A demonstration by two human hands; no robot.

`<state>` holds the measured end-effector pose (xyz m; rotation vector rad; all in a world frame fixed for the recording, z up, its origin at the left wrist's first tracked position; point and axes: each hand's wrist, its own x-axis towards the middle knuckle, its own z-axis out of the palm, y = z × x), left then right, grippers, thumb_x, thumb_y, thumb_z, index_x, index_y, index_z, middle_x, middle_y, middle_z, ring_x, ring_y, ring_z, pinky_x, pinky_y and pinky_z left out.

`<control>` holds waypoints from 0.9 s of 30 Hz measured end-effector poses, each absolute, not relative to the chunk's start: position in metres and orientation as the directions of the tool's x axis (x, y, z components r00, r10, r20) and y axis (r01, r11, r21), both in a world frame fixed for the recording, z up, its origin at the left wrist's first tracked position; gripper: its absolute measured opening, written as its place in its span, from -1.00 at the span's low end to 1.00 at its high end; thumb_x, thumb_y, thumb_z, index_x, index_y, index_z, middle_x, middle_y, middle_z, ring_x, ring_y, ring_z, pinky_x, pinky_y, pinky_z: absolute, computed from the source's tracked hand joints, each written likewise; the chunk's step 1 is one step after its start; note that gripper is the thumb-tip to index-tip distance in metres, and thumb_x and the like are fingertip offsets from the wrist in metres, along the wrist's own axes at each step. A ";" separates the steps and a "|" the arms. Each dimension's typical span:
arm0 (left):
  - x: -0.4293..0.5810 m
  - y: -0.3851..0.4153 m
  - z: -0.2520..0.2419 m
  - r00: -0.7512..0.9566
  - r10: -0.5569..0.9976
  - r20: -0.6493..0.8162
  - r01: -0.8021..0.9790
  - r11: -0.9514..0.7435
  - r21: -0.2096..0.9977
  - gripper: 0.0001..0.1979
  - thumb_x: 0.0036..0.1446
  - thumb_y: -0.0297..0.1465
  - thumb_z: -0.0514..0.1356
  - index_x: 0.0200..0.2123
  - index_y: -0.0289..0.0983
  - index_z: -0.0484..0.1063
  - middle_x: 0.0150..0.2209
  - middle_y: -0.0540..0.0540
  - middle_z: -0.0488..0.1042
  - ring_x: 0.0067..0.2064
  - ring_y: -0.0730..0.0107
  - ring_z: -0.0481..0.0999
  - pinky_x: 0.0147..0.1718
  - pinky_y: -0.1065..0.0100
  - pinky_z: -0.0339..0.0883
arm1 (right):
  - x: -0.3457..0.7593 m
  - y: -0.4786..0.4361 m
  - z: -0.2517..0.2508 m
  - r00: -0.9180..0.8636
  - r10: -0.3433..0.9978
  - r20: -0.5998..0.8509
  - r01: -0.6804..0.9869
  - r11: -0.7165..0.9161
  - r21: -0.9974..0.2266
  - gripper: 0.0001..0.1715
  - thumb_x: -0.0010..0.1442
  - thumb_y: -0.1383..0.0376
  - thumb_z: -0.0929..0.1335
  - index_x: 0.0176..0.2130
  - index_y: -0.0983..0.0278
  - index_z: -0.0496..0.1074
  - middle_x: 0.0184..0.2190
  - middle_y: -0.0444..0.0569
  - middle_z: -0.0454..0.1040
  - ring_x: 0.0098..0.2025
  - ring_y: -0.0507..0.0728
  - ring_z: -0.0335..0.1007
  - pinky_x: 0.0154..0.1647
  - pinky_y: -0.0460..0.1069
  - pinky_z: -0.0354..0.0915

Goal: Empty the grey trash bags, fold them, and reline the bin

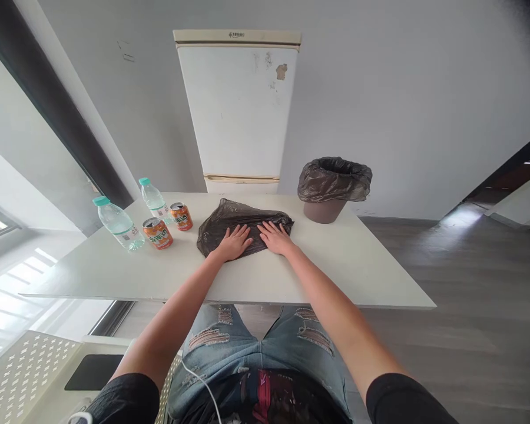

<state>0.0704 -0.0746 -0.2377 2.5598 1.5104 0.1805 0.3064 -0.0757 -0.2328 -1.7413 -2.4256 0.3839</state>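
A dark, thin plastic bag (242,219) lies spread and wrinkled on the white table (344,274). My left hand (234,242) rests flat on the bag's front middle part, fingers apart. Pressed on its right part is my right hand (274,237), palm down with the fingers spread. Neither hand grips anything. To the left of the bag stand two orange cans, one nearer (158,234) and one farther (181,216). Beside them are two clear bottles with green caps, a front bottle (120,225) and a back bottle (154,200).
At the table's back right stands a brown bin (324,211) with a dark bag liner (333,181) folded over its rim. A white refrigerator (242,112) is behind the table against the grey wall. At lower left sits a beige perforated surface (24,368) with a black pad (92,372).
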 end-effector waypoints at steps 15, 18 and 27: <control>0.035 -0.062 -0.240 -0.104 0.994 0.043 0.976 0.093 0.198 -0.17 0.46 0.14 -0.21 0.59 -0.17 0.09 0.62 -0.31 -0.04 0.61 -0.40 -0.12 0.42 -0.60 -0.20 | 0.330 -0.072 -0.225 0.079 0.995 0.053 0.965 -0.063 -0.253 -0.34 0.54 0.12 0.10 0.40 0.30 0.37 0.49 0.28 0.24 0.50 0.39 0.13 0.48 0.42 0.06; 0.031 -0.062 -0.235 -0.102 0.994 0.032 0.969 0.092 0.229 -0.21 0.47 0.09 -0.15 0.58 -0.16 0.12 0.61 -0.30 -0.01 0.61 -0.41 -0.11 0.40 -0.60 -0.12 | 0.329 -0.073 -0.222 0.124 0.988 0.093 0.961 -0.096 -0.261 -0.45 0.51 0.16 0.17 0.25 0.29 0.52 0.34 0.30 0.41 0.38 0.41 0.26 0.41 0.46 0.11; 0.029 -0.063 -0.216 -0.110 0.943 0.315 0.947 0.004 0.320 -0.44 0.50 -0.16 -0.04 0.38 -0.26 0.41 0.41 -0.37 0.38 0.42 -0.22 0.33 0.38 -0.28 0.20 | 0.352 -0.071 -0.213 0.321 0.937 0.135 0.909 -0.265 -0.321 -0.40 0.51 0.16 0.12 -0.06 0.37 0.64 -0.11 0.35 0.61 0.03 0.45 0.53 0.25 0.39 0.17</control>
